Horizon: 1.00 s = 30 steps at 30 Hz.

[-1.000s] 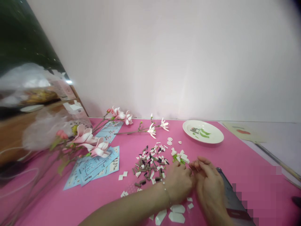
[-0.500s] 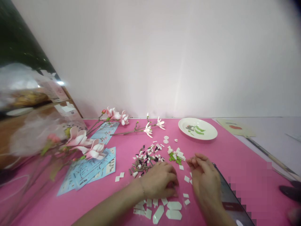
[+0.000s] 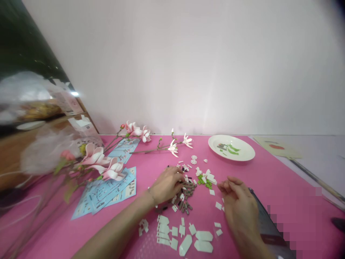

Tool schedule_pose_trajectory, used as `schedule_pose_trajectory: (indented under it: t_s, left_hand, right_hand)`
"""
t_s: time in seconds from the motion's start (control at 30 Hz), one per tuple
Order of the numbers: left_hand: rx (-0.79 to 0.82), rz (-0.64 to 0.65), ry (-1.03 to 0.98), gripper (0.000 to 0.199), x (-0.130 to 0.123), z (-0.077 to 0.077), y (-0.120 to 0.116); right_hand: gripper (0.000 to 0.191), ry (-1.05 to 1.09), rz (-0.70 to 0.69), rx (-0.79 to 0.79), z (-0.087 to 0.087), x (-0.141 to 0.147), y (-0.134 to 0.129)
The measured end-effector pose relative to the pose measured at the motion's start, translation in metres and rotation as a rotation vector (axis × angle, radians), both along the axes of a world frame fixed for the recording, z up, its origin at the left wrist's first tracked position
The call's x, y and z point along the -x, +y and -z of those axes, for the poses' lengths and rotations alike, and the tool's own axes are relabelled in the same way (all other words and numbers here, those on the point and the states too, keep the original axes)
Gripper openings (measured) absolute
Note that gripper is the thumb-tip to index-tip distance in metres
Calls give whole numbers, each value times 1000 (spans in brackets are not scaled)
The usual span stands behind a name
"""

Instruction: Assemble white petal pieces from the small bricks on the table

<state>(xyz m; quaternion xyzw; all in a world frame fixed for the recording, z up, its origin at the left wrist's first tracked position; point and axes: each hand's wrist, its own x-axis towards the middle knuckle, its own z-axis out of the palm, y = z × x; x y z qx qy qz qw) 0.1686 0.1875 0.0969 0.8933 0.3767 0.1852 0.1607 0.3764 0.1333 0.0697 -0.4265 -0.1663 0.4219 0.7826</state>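
Observation:
My left hand (image 3: 167,184) reaches over a pile of small building bricks (image 3: 188,192), grey-brown, white and black. Its fingers bend down at the pile's left side, thumb apart from them, and it covers some pieces. My right hand (image 3: 238,201) hovers at the right with thumb and fingertips pressed together; whatever lies between them is too small or hidden. Beyond the pile, between both hands, is a small heap of green bricks (image 3: 205,182) and white bricks (image 3: 210,176). White flat pieces (image 3: 203,236) lie spread on the near side.
Brick-built pink magnolias (image 3: 113,169) and a white-flowered branch (image 3: 151,150) lie at the left and back over blue instruction sheets (image 3: 107,196). A white plate (image 3: 249,154) with green pieces stands at the back right. A dark-screened phone (image 3: 269,226) lies beside my right forearm.
My left hand has moved left and away from me, baring the near white pieces. The grey-brown bricks have shifted right into a tighter pile. My right hand holds nearly the same pose.

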Motion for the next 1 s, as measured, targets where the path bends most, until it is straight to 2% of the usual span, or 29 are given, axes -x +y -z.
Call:
schedule_pose_trajectory:
  t_s: [0.1, 0.17, 0.23, 0.37, 0.47, 0.57, 0.7, 1.0]
  left_hand:
    - [17, -57, -37, 9, 18, -4, -4]
    - [23, -92, -61, 11, 29, -1, -10]
    - [23, -129, -82, 12, 39, 5, -18]
    - [20, -199, -95, 13, 54, 25, -35]
    - [15, -185, -80, 20, 58, 33, -47]
    - [37, -114, -15, 29, 56, 32, -56]
    - [80, -64, 108, 36, 52, 26, -60]
    - [39, 1, 174, 42, 56, 33, -58]
  right_hand:
    - [19, -143, -77, 88, -5, 4, -2]
    - [19, -359, -200, 148, -9, 10, -5]
    - [17, -651, -343, 140, -11, 18, -9]
    - [10, -1272, -535, -105, -3, 33, -16]
    - [16, -1544, -596, -272, 8, 41, -18]
    - [19, -1686, -606, -309, 15, 44, -18]
    - [20, -1813, -617, -263, 18, 48, -18]
    - [8, -1755, -639, -227, 22, 54, -17]
